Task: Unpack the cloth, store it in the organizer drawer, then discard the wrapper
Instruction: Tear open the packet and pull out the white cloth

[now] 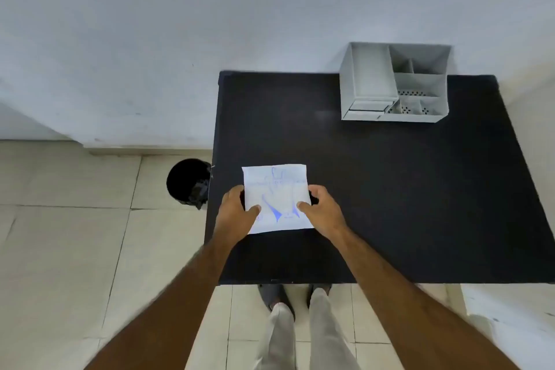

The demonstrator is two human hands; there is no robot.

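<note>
A flat white packet with blue print, the wrapped cloth [277, 189], lies at the near left of the black table [390, 189]. My left hand [235, 213] grips its left edge, thumb on top. My right hand [322, 209] grips its right edge the same way. The cloth itself is hidden inside the wrapper. A grey desk organizer [369, 81] stands at the far right of the table against the wall, its small drawer [368, 108] at the front lower left looking pulled out a little.
A black waste bin [189, 182] stands on the tiled floor just left of the table. A white wall runs behind the table. My legs and shoes show below the table's near edge.
</note>
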